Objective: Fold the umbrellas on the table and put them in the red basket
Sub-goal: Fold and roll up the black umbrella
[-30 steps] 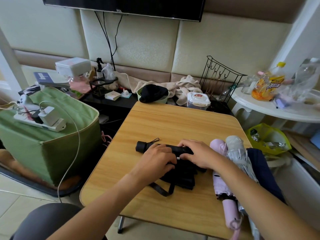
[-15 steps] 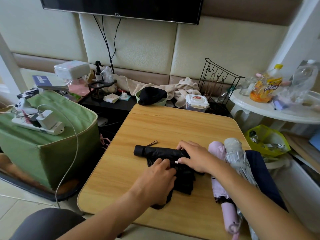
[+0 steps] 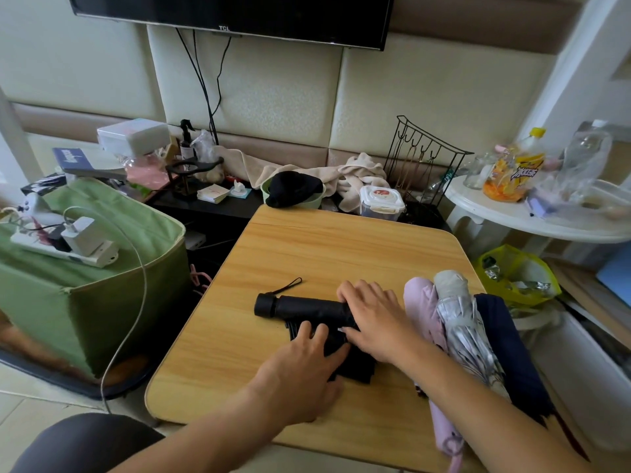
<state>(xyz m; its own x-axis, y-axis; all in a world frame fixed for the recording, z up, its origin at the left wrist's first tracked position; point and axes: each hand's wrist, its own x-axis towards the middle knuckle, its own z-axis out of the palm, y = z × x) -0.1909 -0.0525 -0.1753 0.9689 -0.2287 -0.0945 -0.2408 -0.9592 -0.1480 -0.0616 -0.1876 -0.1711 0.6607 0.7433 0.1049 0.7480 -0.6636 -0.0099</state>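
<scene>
Forearms reach in from the near edge over a light wooden worktop with rounded corners. The left hand lies palm down on the loose black fabric of a black umbrella, its fingers spread and fairly straight, pressing the cloth flat against the wood. The right hand rests across the rolled body of the same umbrella, fingers extended over its far side and thumb pointing toward the left hand; it presses rather than grips. The umbrella lies crosswise near the middle of the worktop, its stubby handle pointing left and a thin wrist loop trailing on the wood just beyond.

Just right of the right hand, three more umbrellas lie side by side along the right edge of the worktop: a pink umbrella, a silver-grey umbrella partly over it, and a dark navy umbrella furthest right. No red basket can be made out.

Left of the worktop stands a green fabric bin with a white power strip and charger on top. Further off, a green bowl holding something black sits just past the far edge, beside a beige towel and a lidded plastic container. To the far right, a white round table carries bottles. A dark television hangs on the padded wall.
</scene>
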